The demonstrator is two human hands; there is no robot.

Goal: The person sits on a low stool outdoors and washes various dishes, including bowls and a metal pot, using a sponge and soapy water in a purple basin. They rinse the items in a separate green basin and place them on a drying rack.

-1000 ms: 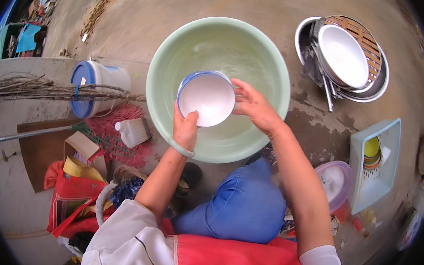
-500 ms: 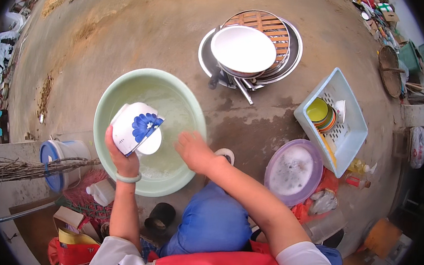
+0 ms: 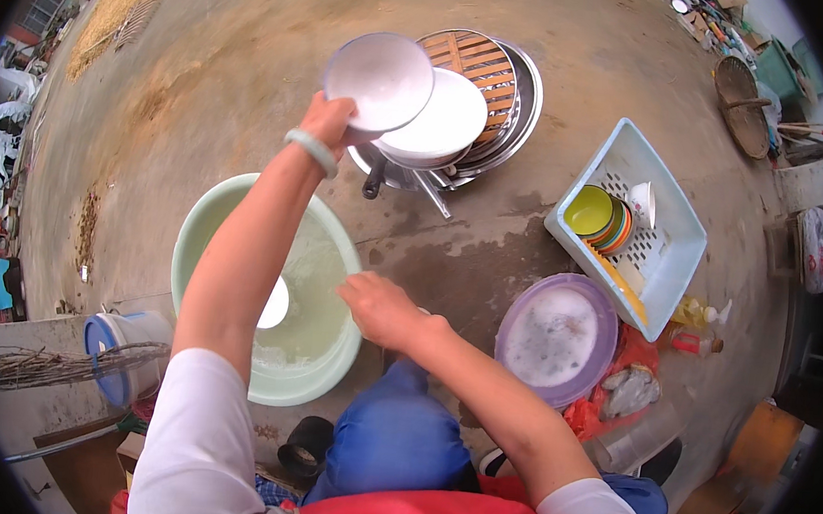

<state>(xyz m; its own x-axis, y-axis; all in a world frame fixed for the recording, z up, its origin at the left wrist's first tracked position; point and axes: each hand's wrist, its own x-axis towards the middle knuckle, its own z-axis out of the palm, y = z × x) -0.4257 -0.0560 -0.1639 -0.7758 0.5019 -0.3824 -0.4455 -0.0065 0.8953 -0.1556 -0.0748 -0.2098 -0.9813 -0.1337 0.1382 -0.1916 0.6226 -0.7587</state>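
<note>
Raised toward the back, my left hand [image 3: 331,115] grips a white bowl [image 3: 378,69], held just over a white round bowl [image 3: 442,114] that rests among stacked metal pans [image 3: 531,92] and a slatted wooden rack [image 3: 457,48]. My right hand [image 3: 369,302] hovers by the right side of the pale green basin [image 3: 326,366], holding nothing, fingers loosely bent and apart. Cloudy water fills the basin, with a white round item [image 3: 273,302] in it, partly hidden behind my left forearm.
At right stand a light blue crate [image 3: 668,248] with stacked coloured bowls [image 3: 591,211] and a purple basin [image 3: 586,377] with suds, near plastic bottles [image 3: 690,342]. At left are a bucket [image 3: 113,359] and twig bundle [image 3: 55,364]. A woven basket [image 3: 740,109] lies at back right.
My left hand has carried the bowl up from the green basin to the pan stack. My right hand has left the bowl and stays lower. The view has shifted.
</note>
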